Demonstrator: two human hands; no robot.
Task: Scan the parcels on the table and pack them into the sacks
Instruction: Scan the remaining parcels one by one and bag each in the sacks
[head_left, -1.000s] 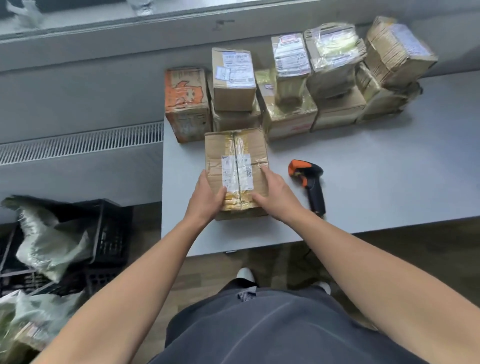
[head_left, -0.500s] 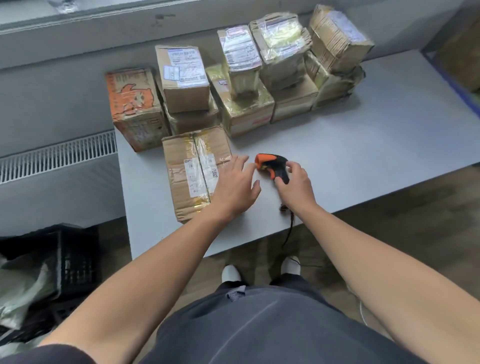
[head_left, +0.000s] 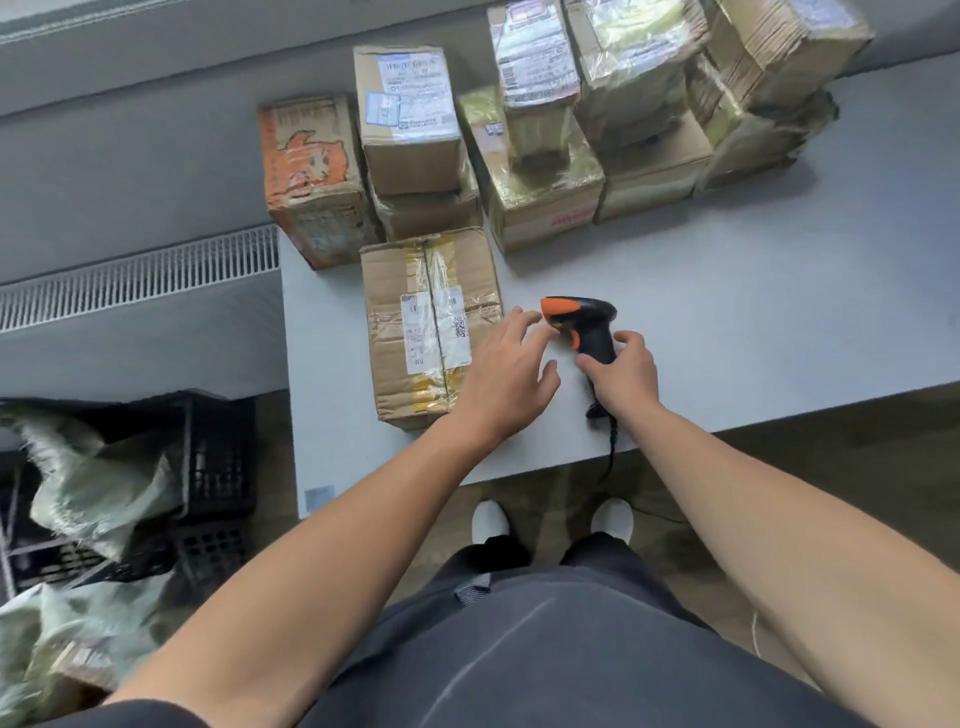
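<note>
Parcel (head_left: 430, 325) left of scanner (head_left: 584, 326) on table (head_left: 753, 291); stacked parcels (head_left: 545, 124) behind.

cardboard parcels (head_left: 428, 322): 10 countable on the surface (head_left: 727, 291), stacking may hide more | barcode scanner (head_left: 587, 327): 1 | hands: 2, left hand (head_left: 506, 374) and right hand (head_left: 626, 371) | green sacks (head_left: 98, 483): 2 | black crates (head_left: 218, 457): at least 2 | white shoes (head_left: 491, 519): 2

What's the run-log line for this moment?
phase: pre-scan | right hand: grips barcode scanner | left hand: open beside taped parcel | label: face-up
</note>
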